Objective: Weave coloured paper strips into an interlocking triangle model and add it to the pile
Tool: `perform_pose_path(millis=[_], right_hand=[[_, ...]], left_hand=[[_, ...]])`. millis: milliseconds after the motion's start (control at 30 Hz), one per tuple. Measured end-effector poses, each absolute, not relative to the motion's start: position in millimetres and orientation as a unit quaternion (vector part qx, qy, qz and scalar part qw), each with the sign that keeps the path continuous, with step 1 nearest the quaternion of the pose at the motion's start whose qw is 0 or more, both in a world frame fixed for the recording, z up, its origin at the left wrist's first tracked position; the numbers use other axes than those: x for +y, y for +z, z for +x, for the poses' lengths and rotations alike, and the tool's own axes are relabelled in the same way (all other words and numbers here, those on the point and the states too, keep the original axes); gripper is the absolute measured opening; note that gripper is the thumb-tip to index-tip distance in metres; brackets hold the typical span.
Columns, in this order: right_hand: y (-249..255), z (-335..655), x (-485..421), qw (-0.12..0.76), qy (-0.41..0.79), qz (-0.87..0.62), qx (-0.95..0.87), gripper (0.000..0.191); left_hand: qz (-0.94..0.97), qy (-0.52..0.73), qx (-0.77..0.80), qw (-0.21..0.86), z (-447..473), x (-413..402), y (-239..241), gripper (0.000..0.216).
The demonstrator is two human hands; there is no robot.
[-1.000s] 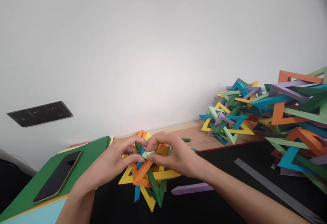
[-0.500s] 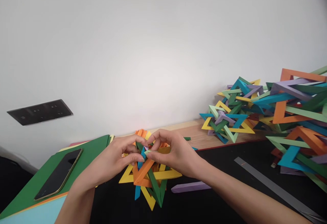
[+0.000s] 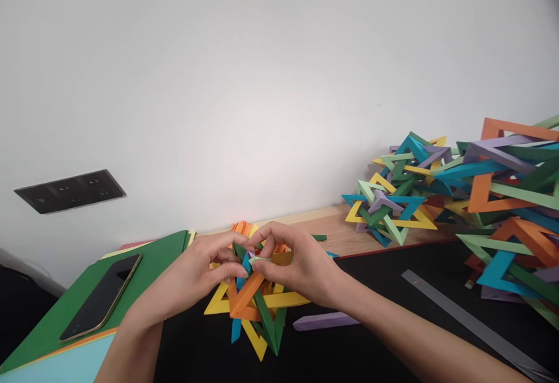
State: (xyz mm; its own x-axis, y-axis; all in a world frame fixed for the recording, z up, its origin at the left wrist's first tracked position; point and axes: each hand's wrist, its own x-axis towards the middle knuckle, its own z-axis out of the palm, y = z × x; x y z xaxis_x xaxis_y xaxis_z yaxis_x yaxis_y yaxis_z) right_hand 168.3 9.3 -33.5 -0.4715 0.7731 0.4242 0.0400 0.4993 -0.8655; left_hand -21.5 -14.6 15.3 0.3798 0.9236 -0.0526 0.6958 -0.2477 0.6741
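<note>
A many-pointed folded-paper star (image 3: 244, 300) in orange, yellow, green and blue stands on the black mat under both hands. My left hand (image 3: 201, 266) grips its upper left side, thumb and fingers curled round a blue paper strip (image 3: 241, 281). Between the thumb and fingers of my right hand (image 3: 301, 263) is the end of a light green paper strip (image 3: 257, 259). A bit of purple paper shows between the two hands. Behind the fingers, much of the star's top is hidden. A loose purple folded strip (image 3: 325, 321) lies just below my right wrist.
Several finished paper stars (image 3: 384, 208) are piled at the right. A grey ruler (image 3: 458, 313) lies on the black mat (image 3: 349, 354). At left, a phone (image 3: 102, 295) rests on green paper sheets (image 3: 163, 261). A wall with a black socket plate (image 3: 70, 191) rises behind.
Almost nothing differs. My right fingers have shifted very slightly at the light green strip, and the view has moved a touch.
</note>
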Motion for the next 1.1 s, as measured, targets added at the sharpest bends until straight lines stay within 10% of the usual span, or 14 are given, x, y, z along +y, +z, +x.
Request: perform_pose_path(millis=[1100], right_hand=[[-25.6,178.4,13.4,0.375,0.396,-0.216,-0.810,0.021]], left_hand=[[0.731,0.193,0.555,0.347,-13.9,-14.3,14.8,0.014]])
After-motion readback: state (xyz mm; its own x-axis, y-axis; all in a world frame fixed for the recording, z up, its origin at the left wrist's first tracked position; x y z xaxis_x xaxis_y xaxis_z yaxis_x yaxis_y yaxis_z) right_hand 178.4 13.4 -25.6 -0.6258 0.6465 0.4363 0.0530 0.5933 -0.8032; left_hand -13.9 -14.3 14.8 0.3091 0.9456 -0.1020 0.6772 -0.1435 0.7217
